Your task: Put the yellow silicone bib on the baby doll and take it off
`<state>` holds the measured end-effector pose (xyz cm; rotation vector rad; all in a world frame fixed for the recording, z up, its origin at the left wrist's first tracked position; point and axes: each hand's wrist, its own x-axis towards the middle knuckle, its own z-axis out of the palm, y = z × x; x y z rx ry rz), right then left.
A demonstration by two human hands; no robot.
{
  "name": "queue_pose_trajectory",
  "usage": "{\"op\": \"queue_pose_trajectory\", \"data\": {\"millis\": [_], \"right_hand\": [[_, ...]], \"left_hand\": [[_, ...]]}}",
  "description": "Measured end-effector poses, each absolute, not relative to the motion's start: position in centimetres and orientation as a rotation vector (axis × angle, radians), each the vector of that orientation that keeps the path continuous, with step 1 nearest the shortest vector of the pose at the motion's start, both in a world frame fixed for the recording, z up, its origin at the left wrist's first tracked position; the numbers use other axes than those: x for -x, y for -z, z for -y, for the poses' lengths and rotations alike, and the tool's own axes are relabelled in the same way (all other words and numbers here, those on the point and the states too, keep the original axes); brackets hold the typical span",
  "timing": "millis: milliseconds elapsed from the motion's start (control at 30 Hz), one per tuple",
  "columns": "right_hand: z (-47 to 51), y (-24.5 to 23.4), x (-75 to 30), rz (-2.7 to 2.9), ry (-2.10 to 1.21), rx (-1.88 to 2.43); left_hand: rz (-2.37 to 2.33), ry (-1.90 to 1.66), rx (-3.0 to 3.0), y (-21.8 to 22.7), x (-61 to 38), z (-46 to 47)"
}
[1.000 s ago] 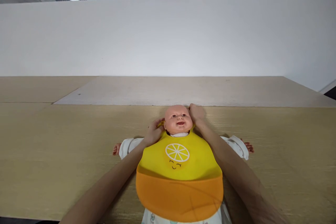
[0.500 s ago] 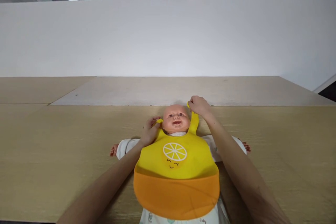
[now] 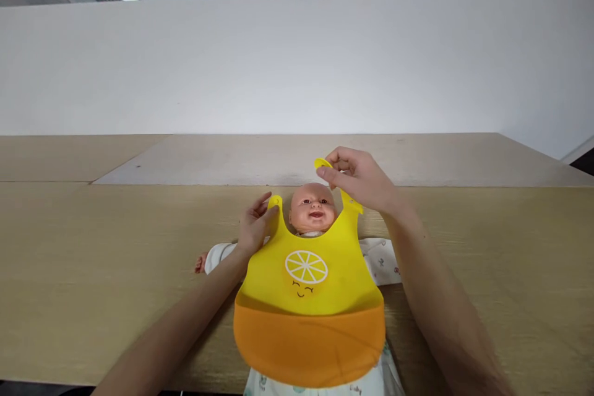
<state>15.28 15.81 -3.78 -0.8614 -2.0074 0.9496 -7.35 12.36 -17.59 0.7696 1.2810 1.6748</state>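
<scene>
A baby doll [image 3: 312,207] in white printed clothes lies on its back on the wooden table. Over its chest is a yellow bib [image 3: 309,294] with a white citrus slice, a small smiling face and an orange catch pocket [image 3: 309,346] at the bottom. My left hand [image 3: 256,223] pinches the short strap end beside the doll's head. On the other side, my right hand [image 3: 359,176] grips the longer strap, whose rounded tip pokes out past the fingers above the head. The two strap ends are apart. Behind the doll's neck, nothing can be seen.
The pale wooden tabletop [image 3: 106,278] spreads to both sides. Beyond it runs a lighter grey board [image 3: 260,158] up against a white wall [image 3: 297,62]. Above that wall are glass panels with ceiling lights behind.
My right hand has risen and turned, lifting the long strap above the doll's head. The left strap end now stands upright in my left fingers, and the bib's neckline has come up slightly.
</scene>
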Motion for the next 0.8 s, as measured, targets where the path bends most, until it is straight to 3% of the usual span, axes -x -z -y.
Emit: {"op": "queue_pose_trajectory", "data": {"millis": [167, 400, 667, 800], "right_hand": [[-14.6, 4.2, -13.8, 2.080, -0.993, 0.701], [-12.8, 4.0, -12.9, 2.221, -1.035, 0.703], [-12.5, 3.9, -14.4, 2.131, -1.479, 0.648], [-11.4, 3.1, -14.2, 2.217, -1.215, 0.686]], "left_hand": [[-1.224, -1.731, -0.993, 12.8, 7.9, -10.4], [-1.357, -1.469, -1.564, 6.3, 5.5, -7.4], [-1.270, -1.224, -1.875, 5.4, 4.6, -7.3], [-1.321, -1.241, -1.896, 5.6, 5.3, -6.9]]}}
